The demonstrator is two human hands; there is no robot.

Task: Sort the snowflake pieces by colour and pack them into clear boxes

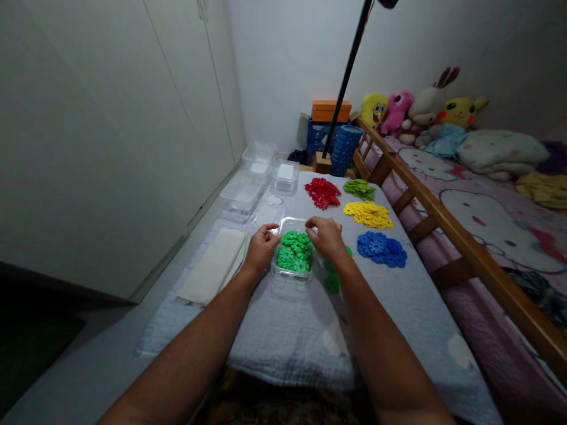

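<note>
A clear plastic box [292,276] stands on the cloth in front of me, holding a heap of green snowflake-shaped building discs [294,251]. At its left rim, my left hand [262,248] is closed, with thumb and fingertips pinching the edge. My right hand [328,237] reaches over the right rim, its fingers curled and closed on the edge there. Some more green discs [331,282] lie on the cloth under my right forearm, partly hidden by it. A clear lid or tray [266,217] lies just behind my left hand.
Piles of red [323,193], light green [359,189], yellow [368,213] and blue discs [381,248] sit to the right. Clear containers [284,177] stand at the back left. A folded beige cloth [213,265] lies left. A wooden bed rail [443,227] borders the right side.
</note>
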